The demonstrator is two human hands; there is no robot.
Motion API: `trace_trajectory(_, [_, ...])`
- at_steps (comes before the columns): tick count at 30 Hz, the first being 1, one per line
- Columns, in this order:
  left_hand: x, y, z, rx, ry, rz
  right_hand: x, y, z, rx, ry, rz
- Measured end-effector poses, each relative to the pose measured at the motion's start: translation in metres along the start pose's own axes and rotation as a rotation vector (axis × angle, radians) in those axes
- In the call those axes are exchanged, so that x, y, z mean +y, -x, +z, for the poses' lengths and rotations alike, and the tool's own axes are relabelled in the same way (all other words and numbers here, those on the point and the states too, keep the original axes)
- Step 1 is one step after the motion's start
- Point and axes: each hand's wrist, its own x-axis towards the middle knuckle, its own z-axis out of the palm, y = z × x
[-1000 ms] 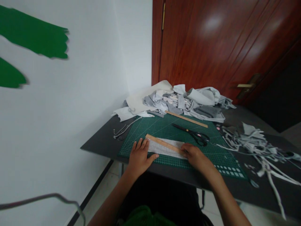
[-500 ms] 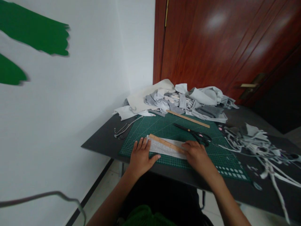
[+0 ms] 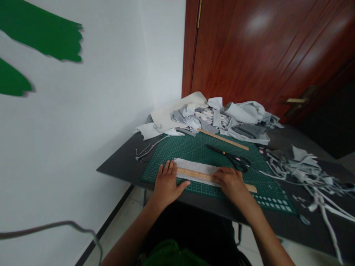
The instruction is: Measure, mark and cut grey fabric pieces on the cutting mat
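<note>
A strip of light grey fabric (image 3: 191, 163) lies lengthwise on the green cutting mat (image 3: 188, 146). Along its middle runs a wooden ruler (image 3: 194, 173), whose right end sticks out past the strip. My left hand (image 3: 167, 181) rests flat at the strip's left end, fingers stretched and thumb apart, touching the fabric. With bent fingers, my right hand (image 3: 229, 181) grips the ruler over the strip's right end and hides part of both. Black scissors (image 3: 230, 156) lie closed on the mat just behind my right hand.
A second wooden ruler (image 3: 223, 139) lies at the mat's back edge. Behind it are heaped fabric pieces (image 3: 191, 114) against the wall and door. Tangled grey scraps (image 3: 305, 166) cover the table's right side. Thin cords (image 3: 151, 147) lie at the left.
The ruler has turned on the fabric: its left end came toward me, and its right end now shows beyond my right hand. My left hand has stayed in place.
</note>
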Motion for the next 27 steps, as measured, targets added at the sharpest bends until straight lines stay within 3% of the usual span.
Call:
trace_trajectory(6, [0.001,0.0,-0.002,-0.004,0.012,-0.005,-0.011,-0.003,0.012,0.075,0.067,-0.002])
trace_trajectory(11, [0.003,0.0,-0.006,0.061,0.003,0.016,-0.018,-0.003,0.012,0.078,0.086,-0.052])
trace_trajectory(16, [0.007,0.0,-0.016,-0.005,0.032,0.341,-0.022,-0.002,0.009,0.085,0.103,-0.034])
trace_trajectory(18, [0.009,0.0,-0.019,-0.022,0.057,0.404,-0.023,-0.002,0.008,0.086,0.106,-0.021])
trace_trajectory(27, [0.009,-0.002,-0.019,-0.097,0.199,0.294,-0.027,-0.004,0.011,0.143,0.102,0.011])
